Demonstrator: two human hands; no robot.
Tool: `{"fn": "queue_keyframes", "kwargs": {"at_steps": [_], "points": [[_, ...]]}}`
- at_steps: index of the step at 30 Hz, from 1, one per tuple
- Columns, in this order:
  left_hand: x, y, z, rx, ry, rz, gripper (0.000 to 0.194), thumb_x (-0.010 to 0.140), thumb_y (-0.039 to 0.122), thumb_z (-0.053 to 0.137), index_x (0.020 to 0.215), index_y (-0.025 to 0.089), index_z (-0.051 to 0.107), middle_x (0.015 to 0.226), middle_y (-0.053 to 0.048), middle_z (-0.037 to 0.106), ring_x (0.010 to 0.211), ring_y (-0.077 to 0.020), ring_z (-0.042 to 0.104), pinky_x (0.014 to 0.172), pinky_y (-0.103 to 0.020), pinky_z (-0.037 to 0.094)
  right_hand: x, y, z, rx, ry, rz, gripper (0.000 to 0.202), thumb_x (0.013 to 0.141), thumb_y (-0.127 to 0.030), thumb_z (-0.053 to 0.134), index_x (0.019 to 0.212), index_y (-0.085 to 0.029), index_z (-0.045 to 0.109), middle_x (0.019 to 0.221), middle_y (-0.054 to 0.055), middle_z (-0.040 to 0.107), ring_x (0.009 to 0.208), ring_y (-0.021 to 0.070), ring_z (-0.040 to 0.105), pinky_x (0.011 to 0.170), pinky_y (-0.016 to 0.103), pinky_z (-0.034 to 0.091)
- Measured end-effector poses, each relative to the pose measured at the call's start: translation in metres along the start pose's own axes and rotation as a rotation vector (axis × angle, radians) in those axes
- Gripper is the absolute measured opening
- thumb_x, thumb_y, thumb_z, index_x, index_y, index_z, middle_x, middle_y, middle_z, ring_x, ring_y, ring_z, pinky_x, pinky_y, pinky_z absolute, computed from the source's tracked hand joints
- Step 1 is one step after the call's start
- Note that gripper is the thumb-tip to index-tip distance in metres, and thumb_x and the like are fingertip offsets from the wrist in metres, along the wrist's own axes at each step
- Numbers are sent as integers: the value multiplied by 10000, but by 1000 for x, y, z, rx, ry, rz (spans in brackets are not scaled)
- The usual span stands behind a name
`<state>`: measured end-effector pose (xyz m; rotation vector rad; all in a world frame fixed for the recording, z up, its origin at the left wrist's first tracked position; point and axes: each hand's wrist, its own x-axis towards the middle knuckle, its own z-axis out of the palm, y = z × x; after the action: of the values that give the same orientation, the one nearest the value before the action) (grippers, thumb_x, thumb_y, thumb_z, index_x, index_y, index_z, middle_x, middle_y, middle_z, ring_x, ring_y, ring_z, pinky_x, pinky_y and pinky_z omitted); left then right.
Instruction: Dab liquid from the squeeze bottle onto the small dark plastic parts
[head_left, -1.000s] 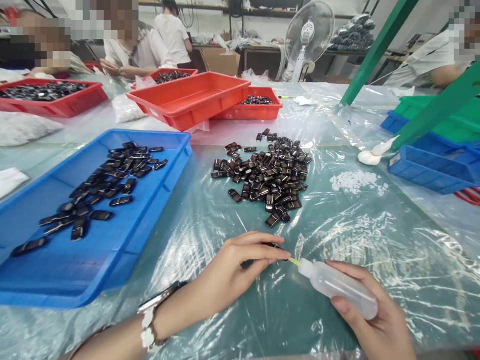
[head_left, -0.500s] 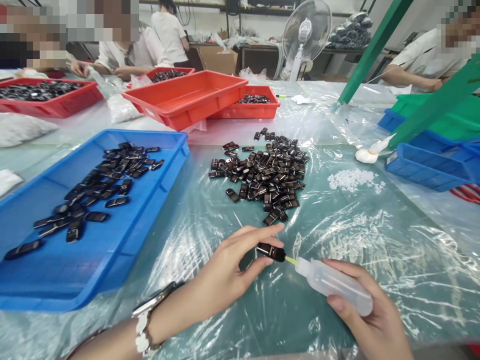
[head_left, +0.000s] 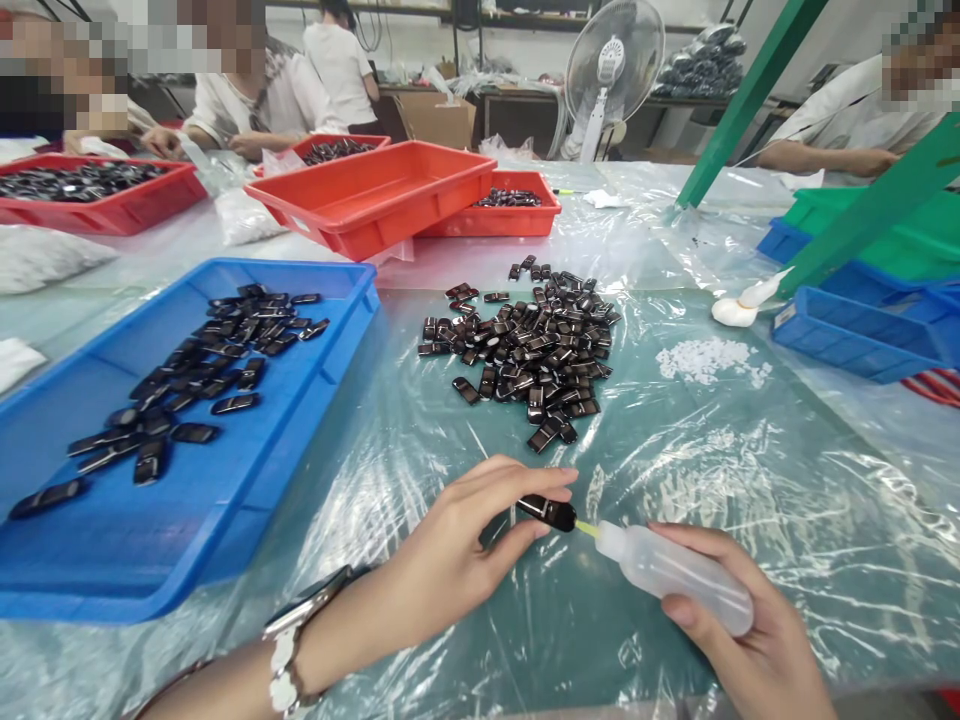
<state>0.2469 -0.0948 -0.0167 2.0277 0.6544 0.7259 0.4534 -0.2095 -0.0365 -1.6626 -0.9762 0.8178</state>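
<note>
The left hand (head_left: 465, 530) grips one glossy black piece (head_left: 553, 512) between the fingers above and the thumb below. One second earlier the fingers covered most of this piece; its upper face and right end are now exposed. Against the half-second-earlier frame, the piece and the bottle sit slightly further right in view, and the relation between them is much the same.

The left forearm enters from the lower left, wrist low, fingers extended to the right; it carries a wristwatch (head_left: 307, 603) and a white bracelet (head_left: 283, 672). The right hand (head_left: 765, 640), entering from the lower right, is closed around a translucent squeeze bottle (head_left: 686, 575), thumb on the near side. The bottle is tilted, its yellow nozzle (head_left: 588, 528) pointing left at the piece's right end; contact appears made, though any liquid is too small to tell.

Just beyond the left hand, a pile of black pieces (head_left: 536, 335) lies loose on the plastic-covered tabletop (head_left: 750, 440). Small white bits (head_left: 709, 360) are spread to its right, near a white tied bundle (head_left: 735, 312). A blue tray (head_left: 82, 545) at left contains more black pieces. At far right, a slanted green post (head_left: 750, 110) partly blocks the view of bins. Red trays (head_left: 352, 215) stand behind the pile.
</note>
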Motion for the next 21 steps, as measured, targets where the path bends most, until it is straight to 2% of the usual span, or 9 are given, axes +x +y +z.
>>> {"fn": "queue_keyframes", "kwargs": {"at_steps": [4, 21], "points": [[1, 0, 0, -1, -11, 3, 374, 946, 82, 572, 1261, 285, 572, 1129, 6, 657, 1063, -136, 582, 910, -249, 471, 0, 1, -2, -1, -15, 8, 270, 751, -644, 685, 934, -447, 712, 916, -54, 678, 725, 116, 607, 601, 142, 457], [2, 2, 0, -14, -28, 10, 347, 946, 79, 564, 1244, 256, 598, 1110, -20, 666, 1042, -154, 588, 886, -272, 483, 4, 13, -11, -24, -102, 4, 268, 781, -580, 691, 985, -406, 699, 943, -29, 685, 723, 153, 615, 583, 199, 465]]}}
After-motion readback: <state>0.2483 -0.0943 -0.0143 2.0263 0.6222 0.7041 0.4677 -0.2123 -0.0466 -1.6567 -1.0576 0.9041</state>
